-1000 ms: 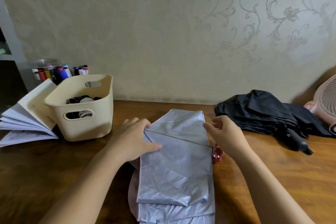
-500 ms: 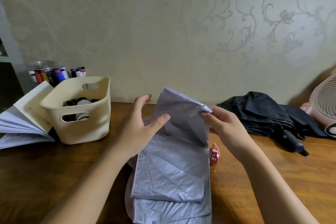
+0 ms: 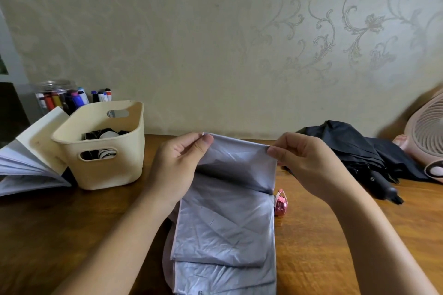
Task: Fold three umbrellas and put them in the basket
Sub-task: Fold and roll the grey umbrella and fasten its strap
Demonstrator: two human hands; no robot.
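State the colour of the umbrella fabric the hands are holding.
Silvery grey umbrella fabric, pale pink along its left edge; the head view shows it.

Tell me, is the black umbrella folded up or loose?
Loose: the black umbrella lies on the table with its canopy slack and unwrapped.

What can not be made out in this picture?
Head view:
basket contents: its wall hides most.
silver umbrella: bottom edge cuts its lower end; its pink handle lies mostly under fabric.
pink fan: cut by right edge.
black umbrella: right hand covers its left end.
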